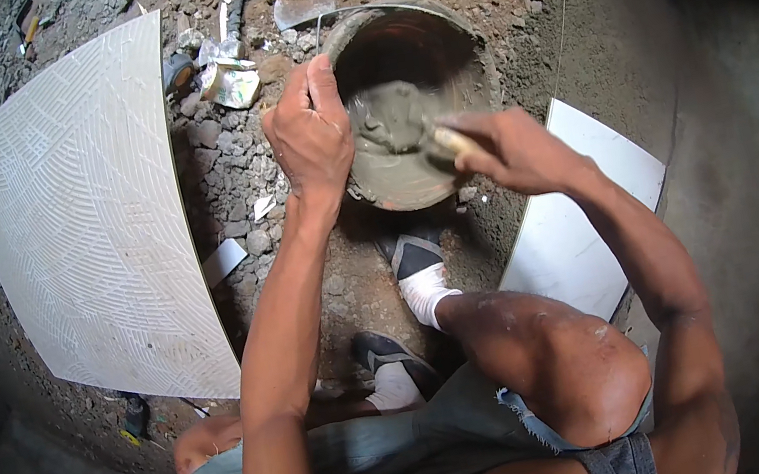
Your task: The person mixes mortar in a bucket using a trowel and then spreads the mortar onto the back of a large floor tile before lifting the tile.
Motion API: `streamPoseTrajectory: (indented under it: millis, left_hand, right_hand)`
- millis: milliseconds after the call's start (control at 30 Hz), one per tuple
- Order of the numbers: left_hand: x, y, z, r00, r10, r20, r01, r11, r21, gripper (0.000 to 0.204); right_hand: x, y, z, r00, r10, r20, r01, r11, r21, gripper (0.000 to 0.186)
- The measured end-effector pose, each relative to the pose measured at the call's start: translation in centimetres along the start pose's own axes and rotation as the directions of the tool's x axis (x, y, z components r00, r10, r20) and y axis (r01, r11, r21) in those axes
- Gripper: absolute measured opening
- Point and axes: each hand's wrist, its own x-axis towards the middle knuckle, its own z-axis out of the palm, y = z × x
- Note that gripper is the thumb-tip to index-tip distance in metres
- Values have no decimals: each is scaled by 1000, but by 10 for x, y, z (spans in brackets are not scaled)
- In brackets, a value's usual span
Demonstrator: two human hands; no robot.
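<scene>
bare arms, frayed denim shorts point(534, 423), white socks point(427, 292), dark shoes point(414, 253).

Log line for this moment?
left hand: grips bucket rim | right hand: holds trowel handle in grey mortar | tile: left, ribbed side up

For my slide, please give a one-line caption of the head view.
Left hand grips the bucket rim; right hand works a tool in grey mortar.

- A crumpled, silvery foil packet point(229, 86) with yellowish-green patches is seen on the rubble at about eleven o'clock.
- No labels, signs or screens are seen.
</scene>
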Motion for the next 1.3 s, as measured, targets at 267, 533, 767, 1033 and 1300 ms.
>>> streamPoseTrajectory:
  millis: [267,533,767,1033,1300]
  left_hand:
    - [2,4,2,999,-24,21,24,999,-34,36]
    - [5,-5,3,999,41,-26,-42,999,-35,35]
    - [5,-7,3,998,68,-14,-67,998,18,25]
    - [3,1,4,1000,17,-4,-18,998,-60,33]
    - [0,-6,1,1000,-16,-26,14,997,-81,33]
  right_hand:
    - [1,-11,-9,998,41,42,-43,998,54,52]
    - [2,-11,-1,996,55,69,-55,998,-6,55]
    - [5,-1,4,1000,-16,-15,16,999,-36,46]
    - [3,0,-10,982,25,-188,-150,710,-688,43]
    - [-7,2,11,999,45,6,-41,951,-305,43]
